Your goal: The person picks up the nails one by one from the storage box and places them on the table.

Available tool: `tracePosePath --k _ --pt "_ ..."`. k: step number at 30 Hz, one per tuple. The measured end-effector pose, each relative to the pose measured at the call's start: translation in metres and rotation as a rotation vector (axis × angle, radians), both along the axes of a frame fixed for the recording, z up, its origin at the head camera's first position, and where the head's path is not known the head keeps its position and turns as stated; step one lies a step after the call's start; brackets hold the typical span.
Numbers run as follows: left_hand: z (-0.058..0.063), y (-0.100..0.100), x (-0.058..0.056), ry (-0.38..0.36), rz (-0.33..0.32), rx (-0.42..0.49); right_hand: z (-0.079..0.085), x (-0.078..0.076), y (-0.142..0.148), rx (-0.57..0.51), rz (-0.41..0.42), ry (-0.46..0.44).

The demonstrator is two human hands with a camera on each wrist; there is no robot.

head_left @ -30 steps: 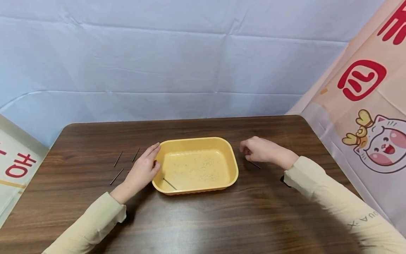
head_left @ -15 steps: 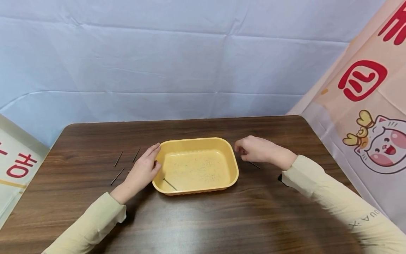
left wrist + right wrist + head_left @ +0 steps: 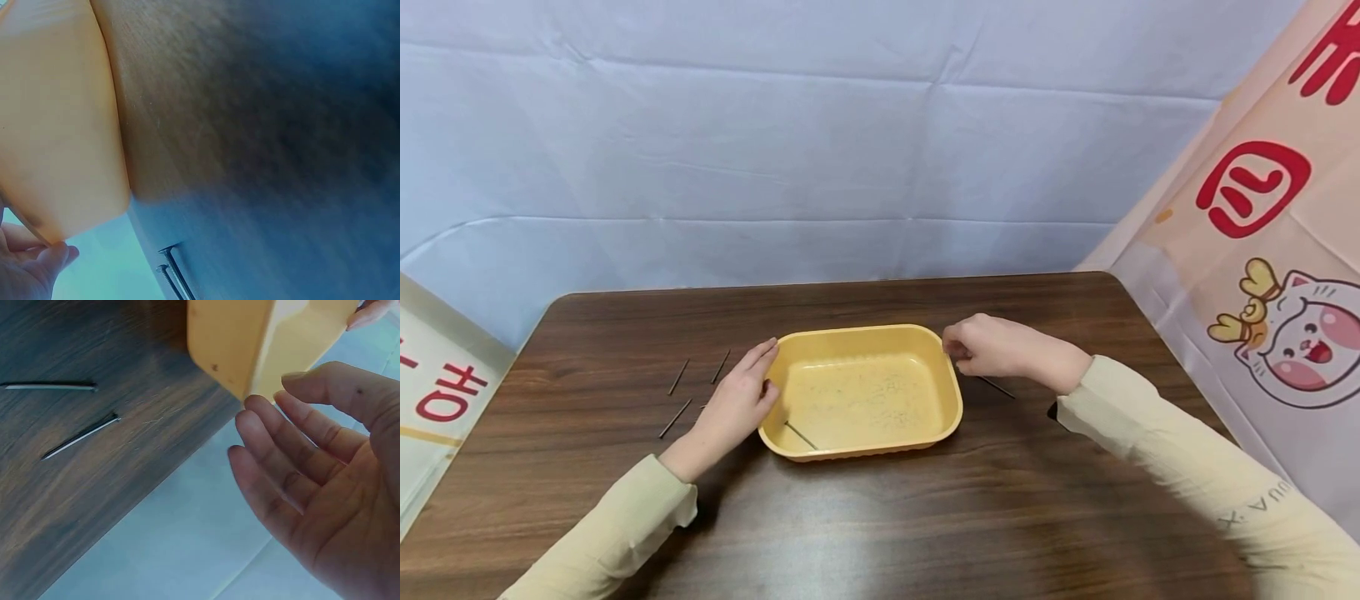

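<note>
A yellow plastic tray (image 3: 865, 446) sits between both hands on the dark wood table. My left hand (image 3: 741, 396) holds its left rim near the far corner; in the left wrist view the fingertips (image 3: 59, 253) pinch the rim. At the opposite side, my right hand (image 3: 992, 346) is right at the tray's right rim, its thumb and fingers apart in the right wrist view with nothing between them. One nail (image 3: 801, 435) lies inside the tray. Two more nails, a lower one (image 3: 81, 436) and an upper one (image 3: 50, 385), lie on the table by the right hand.
Left of the tray several nails lie loose, including a back nail (image 3: 721, 365) and a nearer nail (image 3: 676, 418); one is partly hidden behind the left hand. A pale cloth (image 3: 850, 167) hangs behind the table (image 3: 880, 533), and a printed banner (image 3: 1262, 292) hangs at right.
My right hand has moved left, from above the nails on the table to the tray's right rim, uncovering more of one nail. The left hand and the tray have stayed in place.
</note>
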State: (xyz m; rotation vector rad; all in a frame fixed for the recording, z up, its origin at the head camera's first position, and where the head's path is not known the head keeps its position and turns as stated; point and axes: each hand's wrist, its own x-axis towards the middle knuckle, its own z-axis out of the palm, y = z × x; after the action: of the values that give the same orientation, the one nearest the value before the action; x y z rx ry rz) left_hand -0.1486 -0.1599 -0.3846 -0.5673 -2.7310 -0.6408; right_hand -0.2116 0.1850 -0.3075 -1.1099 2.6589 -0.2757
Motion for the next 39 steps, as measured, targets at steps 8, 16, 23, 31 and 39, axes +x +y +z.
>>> tracePosePath --k 8,16,23,31,39 --pt "0.0 0.0 -0.001 -0.01 -0.004 -0.001 0.006 -0.002 -0.012 0.006 0.034 -0.007" --pt "0.0 -0.001 -0.001 -0.002 -0.006 -0.001 0.014 0.0 -0.027 0.019 0.057 -0.024" --pt "0.0 -0.001 -0.001 0.006 -0.013 0.002 0.016 0.001 -0.039 0.033 0.079 -0.02" --pt "0.0 -0.001 -0.001 0.018 -0.015 -0.004 0.017 -0.001 -0.051 0.028 0.099 -0.072" --pt "-0.002 0.0 -0.001 0.027 -0.022 -0.006 0.02 -0.001 -0.068 0.049 0.129 -0.074"
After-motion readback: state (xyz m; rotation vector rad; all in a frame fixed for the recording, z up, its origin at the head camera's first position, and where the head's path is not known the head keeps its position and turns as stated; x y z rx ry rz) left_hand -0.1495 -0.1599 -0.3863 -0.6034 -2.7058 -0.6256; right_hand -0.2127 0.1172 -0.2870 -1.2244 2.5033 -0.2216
